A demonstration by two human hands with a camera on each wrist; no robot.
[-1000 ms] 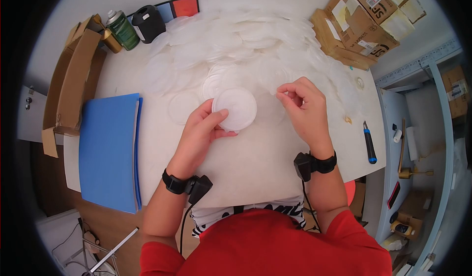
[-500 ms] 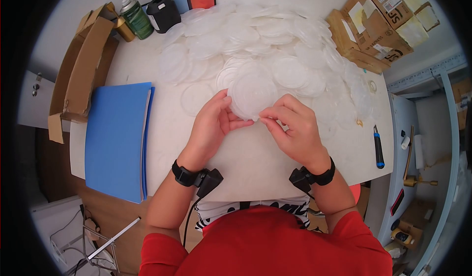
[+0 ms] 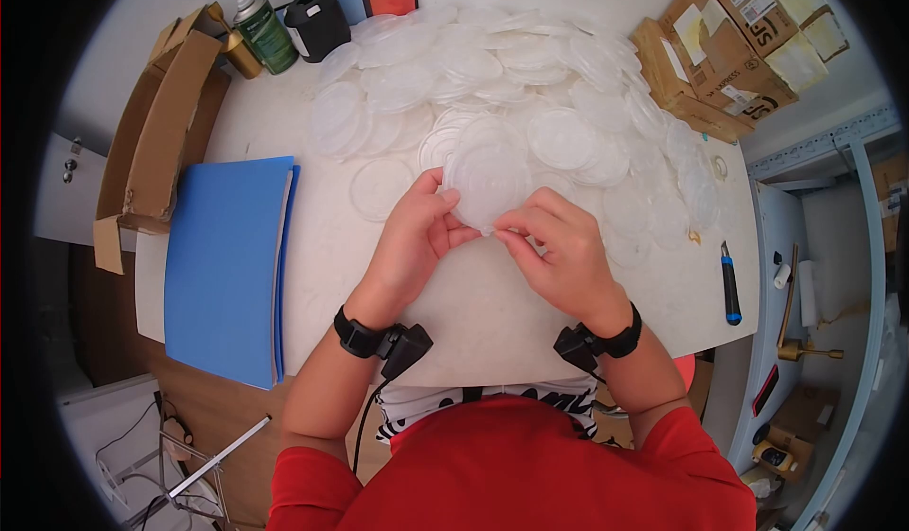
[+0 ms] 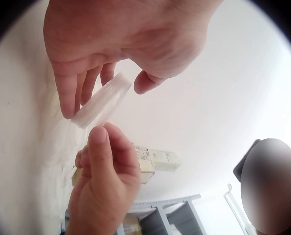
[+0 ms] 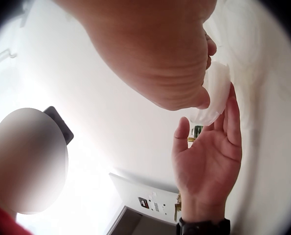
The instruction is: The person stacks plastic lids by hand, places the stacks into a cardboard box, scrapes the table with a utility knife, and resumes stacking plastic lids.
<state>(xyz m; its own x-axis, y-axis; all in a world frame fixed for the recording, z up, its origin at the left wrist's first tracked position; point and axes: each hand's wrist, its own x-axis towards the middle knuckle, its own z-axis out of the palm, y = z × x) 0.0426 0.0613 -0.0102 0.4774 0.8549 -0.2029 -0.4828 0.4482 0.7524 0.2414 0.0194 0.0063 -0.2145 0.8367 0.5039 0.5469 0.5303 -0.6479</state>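
Overhead view: a person in a red top (image 3: 511, 465) sits or stands at a pale desk (image 3: 454, 313), both bare hands raised over its middle, working on a stack of thin, round translucent discs (image 3: 492, 176). Stack is approx. central, btwn the hands, above the desk; L wrist view shows it edge-on & tilted, w/ several layers.

L hand (image 3: 409, 238): palm turned inward, fingers fairly straight & supporting the stack at its L side; in both wrist views the thumb stands a little apart from it. R hand (image 3: 568, 261): grasping, thumb & index fingertip pinching at the near lower rim of the stack. Exactly how many layers it pinches: can't tell. Each wrist has a black band w/ a small black device.

Beyond the hands, a big spread-out heap of similar discs (image 3: 407, 86) covers the back of the desk & runs down its R side. A single flat ring-edged disc (image 3: 382, 190) lies just L of the heap's near part.

L side of desk: blue folder (image 3: 227, 271), long open cardboard box (image 3: 156, 152) behind it, then a brass-coloured item (image 3: 241, 55), green spray can (image 3: 263, 37) & black container (image 3: 317, 27) near the wall.

R side: box cutter (image 3: 730, 290), black w/ blue parts, near the desk edge; cardboard boxes (image 3: 729, 58) w/ labels at back R. Shelving (image 3: 847, 238) stands off the desk, far R.
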